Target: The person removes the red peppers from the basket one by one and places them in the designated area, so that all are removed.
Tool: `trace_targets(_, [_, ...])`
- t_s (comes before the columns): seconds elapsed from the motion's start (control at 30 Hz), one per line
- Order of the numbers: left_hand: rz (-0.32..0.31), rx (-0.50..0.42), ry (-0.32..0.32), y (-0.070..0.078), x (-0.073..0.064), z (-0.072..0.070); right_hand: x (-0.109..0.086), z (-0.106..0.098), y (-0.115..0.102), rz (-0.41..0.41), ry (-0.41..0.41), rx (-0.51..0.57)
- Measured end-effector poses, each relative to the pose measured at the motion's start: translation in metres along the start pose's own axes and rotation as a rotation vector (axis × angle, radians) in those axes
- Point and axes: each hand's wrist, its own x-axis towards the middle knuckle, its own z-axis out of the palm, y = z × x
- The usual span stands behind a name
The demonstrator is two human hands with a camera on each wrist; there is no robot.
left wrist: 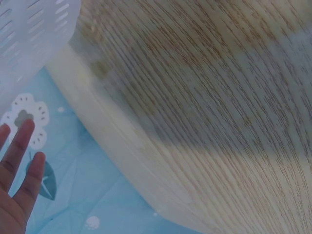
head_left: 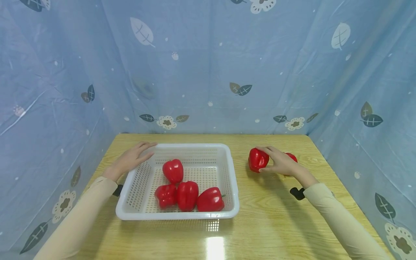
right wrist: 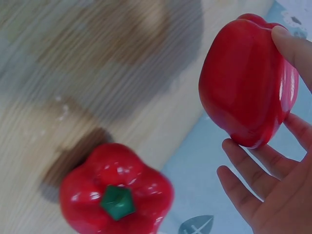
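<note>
My right hand (head_left: 282, 163) grips a red bell pepper (head_left: 257, 160) to the right of the basket, thumb on one end and fingertips on the other. In the right wrist view this bell pepper (right wrist: 241, 83) appears above the wood, apart from a second red bell pepper (right wrist: 87, 192) with a green stem, which rests on the table. At the far left corner of a white plastic basket (head_left: 177, 216), my left hand (head_left: 130, 160) has its fingers extended over the rim and holds nothing. Inside the basket lie several red bell peppers (head_left: 187, 195).
The light wooden table (head_left: 260, 224) carries the basket left of centre. Blue patterned curtains (head_left: 195, 72) enclose its back and both sides. A black strap piece (head_left: 297, 194) sticks out at the right wrist.
</note>
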Motion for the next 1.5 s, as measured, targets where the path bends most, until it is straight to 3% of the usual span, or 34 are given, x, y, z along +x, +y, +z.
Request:
trace_targets(0.63, [0.025,0.001,-0.008,-0.002,0.001,0.000,-0.013,0.008,0.032,-0.015,0.029,-0.164])
trace_targets(1.0, [-0.012,-0.006,0.006,-0.001,0.000,0.001,-0.014,0.008,0.041,-0.017,0.032,-0.176])
trace_targets(1.5, [0.008,-0.007,0.012,-0.001,0.001,0.002,-0.012,0.002,0.040,0.018,-0.007,-0.150])
